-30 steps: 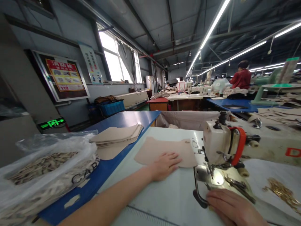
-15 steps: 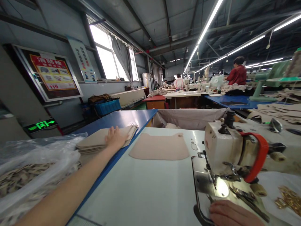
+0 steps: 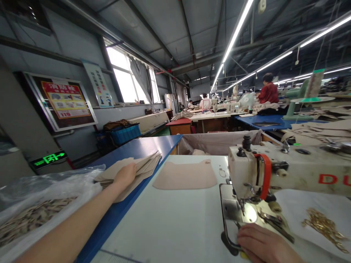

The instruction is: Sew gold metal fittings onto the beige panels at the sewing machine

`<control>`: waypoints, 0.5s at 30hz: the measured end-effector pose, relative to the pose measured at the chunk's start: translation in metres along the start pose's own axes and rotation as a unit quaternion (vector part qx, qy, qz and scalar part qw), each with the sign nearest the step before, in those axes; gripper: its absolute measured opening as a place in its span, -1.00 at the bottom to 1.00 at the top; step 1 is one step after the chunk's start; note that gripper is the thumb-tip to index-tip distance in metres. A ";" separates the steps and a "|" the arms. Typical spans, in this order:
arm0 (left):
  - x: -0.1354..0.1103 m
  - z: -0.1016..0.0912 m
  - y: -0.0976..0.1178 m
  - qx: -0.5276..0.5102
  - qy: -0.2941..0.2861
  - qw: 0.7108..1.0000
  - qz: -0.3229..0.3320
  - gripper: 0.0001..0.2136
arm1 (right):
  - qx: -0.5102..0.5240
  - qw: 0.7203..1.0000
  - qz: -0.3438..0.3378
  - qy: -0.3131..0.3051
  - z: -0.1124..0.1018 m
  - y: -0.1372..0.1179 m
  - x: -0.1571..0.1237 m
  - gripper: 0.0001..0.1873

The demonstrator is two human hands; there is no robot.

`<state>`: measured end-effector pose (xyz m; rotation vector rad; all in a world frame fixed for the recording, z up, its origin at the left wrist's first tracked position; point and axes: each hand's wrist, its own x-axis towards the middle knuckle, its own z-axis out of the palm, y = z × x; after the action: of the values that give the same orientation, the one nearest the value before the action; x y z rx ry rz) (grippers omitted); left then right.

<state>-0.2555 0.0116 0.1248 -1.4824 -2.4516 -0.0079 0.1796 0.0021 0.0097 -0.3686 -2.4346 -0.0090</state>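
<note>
My left hand (image 3: 125, 178) is closed on a stack of beige fabric pieces (image 3: 148, 164) on the blue table, its fingertips hidden among them. The pieces are fanned, with edges raised to the right of the hand. One cut beige panel (image 3: 185, 176) lies flat on the pale sewing table, a small metal fitting (image 3: 207, 162) at its upper right corner. At the front of the sewing machine (image 3: 244, 175), my right hand (image 3: 257, 239) rests by the metal plate (image 3: 229, 204), below the lit needle area. Its fingers are bent together; what they hold, if anything, is hidden.
A pile of gold metal hardware (image 3: 323, 223) lies on white sheeting at right. At left is a clear plastic bag (image 3: 55, 193) with striped scraps. A cloth-lined bin (image 3: 216, 140) stands behind the sewing table. A person in red (image 3: 268, 91) is farther back.
My left hand has gone from lying spread on the stack to gripping it, shifting slightly left and down; the pieces have fanned and lifted. My right hand stays by the machine. The view has turned right.
</note>
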 end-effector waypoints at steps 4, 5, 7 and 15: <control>-0.054 -0.014 0.028 0.007 0.007 0.998 0.068 -0.67 | 0.008 1.000 0.025 -0.001 -0.001 -0.007 -0.003 -0.76; -0.074 -0.014 0.038 0.006 0.003 0.996 0.094 -0.69 | 0.005 1.000 0.026 -0.001 0.000 -0.008 -0.005 -0.75; -0.117 -0.008 0.062 0.003 -0.004 0.987 0.158 -0.68 | -0.010 0.999 0.032 0.002 0.002 -0.009 -0.008 -0.73; -0.235 0.043 0.164 -0.060 0.275 0.814 0.509 -0.84 | -0.033 0.995 0.015 -0.088 -0.012 -0.024 -0.001 -0.58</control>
<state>-0.0200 -0.1085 0.0052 -2.2534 -1.0297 -0.3272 0.1816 -0.0220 0.0208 -0.4513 -2.6079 -0.0456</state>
